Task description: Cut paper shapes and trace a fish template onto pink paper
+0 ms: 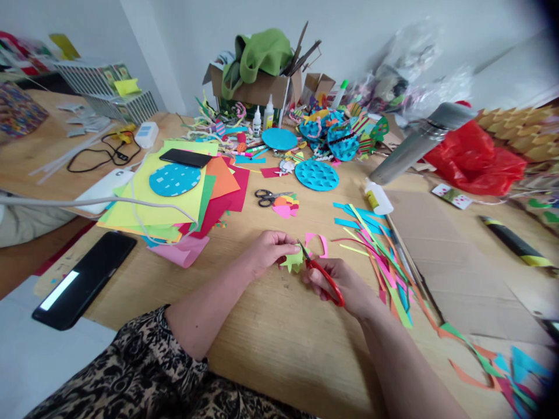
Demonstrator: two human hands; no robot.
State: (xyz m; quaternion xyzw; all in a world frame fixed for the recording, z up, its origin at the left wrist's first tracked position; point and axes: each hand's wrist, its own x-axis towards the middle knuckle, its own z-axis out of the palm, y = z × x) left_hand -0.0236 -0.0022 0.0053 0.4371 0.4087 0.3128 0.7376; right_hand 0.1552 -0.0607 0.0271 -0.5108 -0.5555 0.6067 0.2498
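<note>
Left hand [271, 251] pinched tight on light-green spiky-edged paper cutout [293, 262], some spikes toward wearer; right hand [338, 282] wrapped round red-handled metal scissors [322, 271], long axis diagonal, tip forward-left, at cutout's edge; curved pink paper scrap [324, 245] just beyond right grip

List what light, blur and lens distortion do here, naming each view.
Head view: soft shadow on the table by the right arm. Head view: white patch on the lower phone, glare or lit screen unclear. Head view: flask leaning, perhaps wide-angle stretch. Head view: right edge darkened, paper scraps there blurred; red scissors in the right hand fairly sharp.
</note>
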